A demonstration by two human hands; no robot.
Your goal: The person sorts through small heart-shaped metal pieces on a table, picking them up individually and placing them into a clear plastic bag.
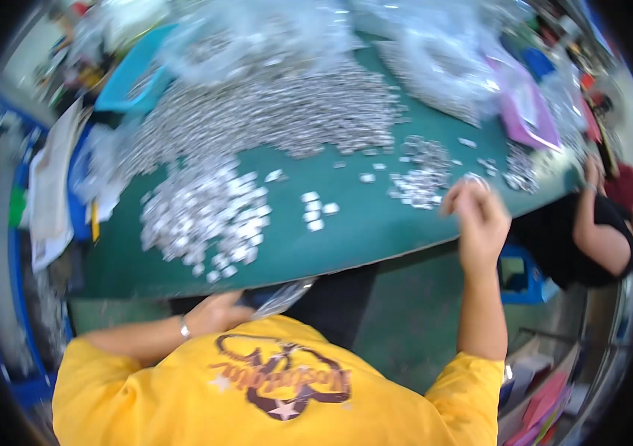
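My right hand (478,215) is raised at the table's near edge, beside a small pile of silvery pieces (417,186). Its fingers are bent together in a pinch; whatever they hold is too blurred to make out. Low by my body, my left hand (221,311) is closed at the end of a clear plastic bag (284,297), its fingertips partly hidden. On the green table (361,238) lie a heap of small, flat, shiny squares (205,212) at the left and several loose squares (312,210) near the middle.
A large mound of silvery pieces (272,111) spreads across the back, partly under clear plastic (257,44). Beyond it stand a turquoise tray (112,91) and a purple tray (524,111). Another person's arm (591,230) rests at the right, near a blue box (528,286) below.
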